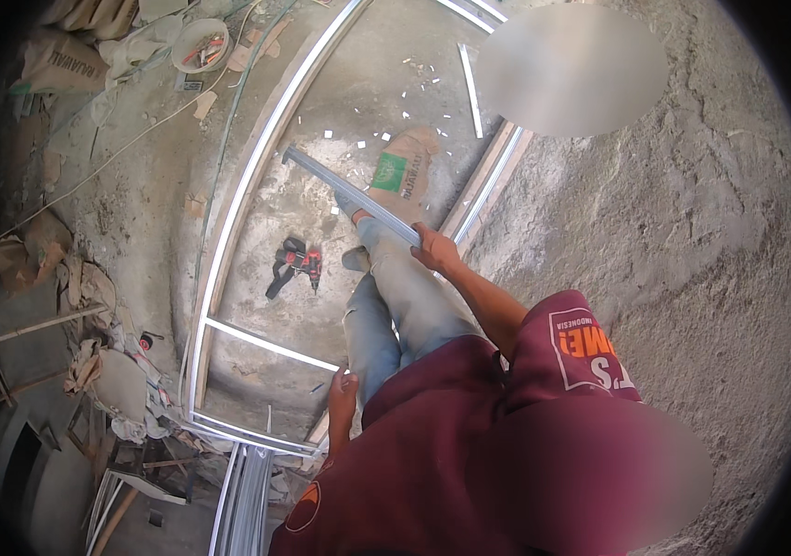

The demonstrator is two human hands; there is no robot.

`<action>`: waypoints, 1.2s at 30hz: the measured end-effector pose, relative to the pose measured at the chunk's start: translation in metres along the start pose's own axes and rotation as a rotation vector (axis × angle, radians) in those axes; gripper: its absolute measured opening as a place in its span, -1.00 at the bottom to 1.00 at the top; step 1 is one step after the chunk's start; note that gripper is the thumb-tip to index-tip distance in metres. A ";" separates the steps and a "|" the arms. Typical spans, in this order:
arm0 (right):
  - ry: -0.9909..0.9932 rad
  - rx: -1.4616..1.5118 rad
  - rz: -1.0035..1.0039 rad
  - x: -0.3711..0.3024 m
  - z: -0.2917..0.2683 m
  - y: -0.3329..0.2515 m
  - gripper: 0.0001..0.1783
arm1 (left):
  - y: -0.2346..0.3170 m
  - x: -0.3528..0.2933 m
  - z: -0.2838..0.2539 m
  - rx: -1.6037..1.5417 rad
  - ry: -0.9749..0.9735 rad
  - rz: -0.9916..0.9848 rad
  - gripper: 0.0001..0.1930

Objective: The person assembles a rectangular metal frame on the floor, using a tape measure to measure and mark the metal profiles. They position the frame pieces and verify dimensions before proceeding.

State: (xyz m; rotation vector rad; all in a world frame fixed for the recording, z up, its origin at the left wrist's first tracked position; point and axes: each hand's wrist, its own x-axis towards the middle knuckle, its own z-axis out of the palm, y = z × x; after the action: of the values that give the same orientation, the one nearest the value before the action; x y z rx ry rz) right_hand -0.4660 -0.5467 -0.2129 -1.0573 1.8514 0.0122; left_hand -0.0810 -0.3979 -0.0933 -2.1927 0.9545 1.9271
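Note:
My right hand point(436, 249) is wrapped round the near end of a grey metal channel point(340, 185). The channel slants up to the left, its far end near the long side of a metal frame point(257, 176). Lower down, my left hand point(343, 393) closes at the right end of a thin crossbar point(270, 342); its fingertips are partly hidden. Inside the frame a red and black cordless drill point(298, 263) lies on the floor, left of my legs point(405, 278). A brown paper sack point(407, 167) lies by my feet, partly under the channel.
Small white scraps point(361, 145) dot the floor. A loose metal strip point(470, 91) lies far right inside the frame. A white bucket point(201, 46) with tools stands far left, near a cable point(136, 139). More metal profiles point(245, 500) lie bundled below the frame.

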 end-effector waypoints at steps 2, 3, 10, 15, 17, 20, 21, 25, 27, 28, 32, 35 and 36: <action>0.030 0.043 0.058 -0.018 -0.006 -0.004 -0.39 | 0.034 0.007 -0.009 0.060 0.024 0.053 -0.42; 0.045 0.098 0.064 -0.030 -0.011 -0.004 -0.37 | 0.032 0.016 -0.017 0.013 0.011 0.023 -0.43; 0.051 0.277 0.187 -0.088 -0.019 -0.006 -0.38 | 0.087 0.013 -0.066 -0.173 0.006 0.035 -0.43; 0.167 0.420 0.192 -0.123 0.008 0.026 -0.31 | 0.051 0.042 -0.097 -0.023 -0.044 0.127 -0.43; 0.238 0.468 0.207 -0.145 0.016 0.037 -0.30 | 0.032 0.062 -0.113 0.051 -0.069 0.238 -0.43; 0.363 0.491 0.290 -0.162 0.026 0.047 -0.26 | 0.024 0.072 -0.133 0.090 -0.029 0.231 -0.44; 0.420 0.483 0.312 -0.167 0.028 0.054 -0.25 | 0.030 0.065 -0.137 0.094 0.011 0.153 -0.44; 0.676 0.442 0.317 -0.181 0.036 0.091 -0.22 | 0.041 0.058 -0.151 0.099 0.019 0.120 -0.43; 0.662 0.434 0.385 -0.187 0.035 0.106 -0.25 | 0.041 0.055 -0.155 0.100 0.025 0.153 -0.44; 0.644 0.433 0.426 -0.191 0.029 0.107 -0.26 | 0.047 0.053 -0.156 0.100 0.027 0.172 -0.44; 0.544 0.433 0.428 -0.206 0.037 0.118 -0.37 | 0.033 0.060 -0.157 -0.010 0.076 0.216 -0.45; 0.447 0.526 0.441 -0.207 0.067 0.128 -0.40 | 0.013 0.060 -0.147 -0.098 0.096 0.235 -0.47; 0.351 0.582 0.472 -0.216 0.066 0.106 -0.42 | 0.003 0.056 -0.146 -0.119 0.103 0.205 -0.48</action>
State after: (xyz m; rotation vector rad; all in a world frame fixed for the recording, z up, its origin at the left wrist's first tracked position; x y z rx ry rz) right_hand -0.4550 -0.3111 -0.1322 -0.2170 2.1897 -0.4314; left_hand 0.0459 -0.4865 -0.1133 -2.3644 1.1500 2.0223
